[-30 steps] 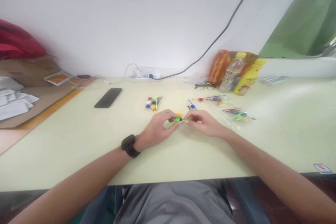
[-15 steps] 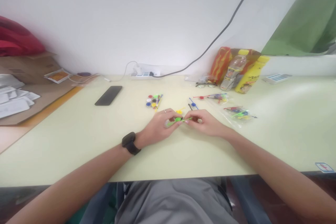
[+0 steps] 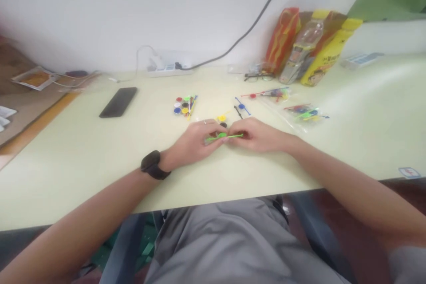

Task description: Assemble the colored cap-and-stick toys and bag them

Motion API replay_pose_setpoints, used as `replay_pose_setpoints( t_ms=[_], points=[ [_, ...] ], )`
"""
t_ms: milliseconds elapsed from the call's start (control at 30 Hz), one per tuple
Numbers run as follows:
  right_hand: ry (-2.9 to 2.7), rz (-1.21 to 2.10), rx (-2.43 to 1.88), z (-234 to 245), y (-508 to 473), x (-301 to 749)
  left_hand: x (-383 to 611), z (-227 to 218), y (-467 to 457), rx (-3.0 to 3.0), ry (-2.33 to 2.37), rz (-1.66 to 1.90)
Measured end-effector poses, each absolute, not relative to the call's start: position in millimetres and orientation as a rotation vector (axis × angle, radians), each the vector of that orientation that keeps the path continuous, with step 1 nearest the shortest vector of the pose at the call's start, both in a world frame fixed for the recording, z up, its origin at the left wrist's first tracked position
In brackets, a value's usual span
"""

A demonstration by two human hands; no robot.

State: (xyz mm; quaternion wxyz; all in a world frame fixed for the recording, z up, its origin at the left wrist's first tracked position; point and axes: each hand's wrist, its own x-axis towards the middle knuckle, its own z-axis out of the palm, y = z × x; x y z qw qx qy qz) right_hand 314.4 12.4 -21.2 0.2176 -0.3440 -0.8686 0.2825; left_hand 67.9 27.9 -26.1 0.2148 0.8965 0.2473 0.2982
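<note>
Fingers [image 3: 217, 144] bent and tips nearly meeting, the person's left hand [image 3: 196, 142] and right hand [image 3: 258, 135] work together just above the pale table [image 3: 253, 173], near its middle. Between them is a bright green plastic piece [image 3: 234, 136], a thin stick with a round green part on it, lying almost level. Left thumb and fingers pinch it around the round part; the right thumb and fingertips grip along the stick, though from here I cannot make out exactly which tips press on it. A dark watch [image 3: 155, 165] sits on the left wrist, and a ring [image 3: 204, 122] shows on that hand. Just beyond the fingertips lie a black disc [image 3: 223, 125] and a yellow piece [image 3: 221, 118]. Farther off, a blue spinner [image 3: 242, 106] rests beside a black stick [image 3: 238, 112]. To the left sits a cluster of coloured discs [image 3: 177, 105] with thin sticks at its edge, and past that a black phone [image 3: 119, 102] lies flat. Over on the right, more coloured pieces [image 3: 306, 113] lie on clear plastic, with folded glasses [image 3: 258, 77] and a yellow bottle [image 3: 328, 60] standing near the wall.
</note>
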Motion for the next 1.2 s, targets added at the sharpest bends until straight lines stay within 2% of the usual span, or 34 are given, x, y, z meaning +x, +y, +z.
replay_pose_setpoints(
  t_ms=[400,700,1200],
  points=[
    [-2.407,0.807,-0.912,-18.7,12.9,315.9,69.3,-26.2,31.7,2.497,0.731,0.779],
    [-2.285,0.991,-0.978,-17.2,13.9,317.2,67.6,-26.4,28.7,2.464,0.716,0.845],
    [-2.246,1.024,-0.994,-12.9,11.6,312.3,65.2,-23.1,24.4,2.456,0.702,0.836]
  ],
)
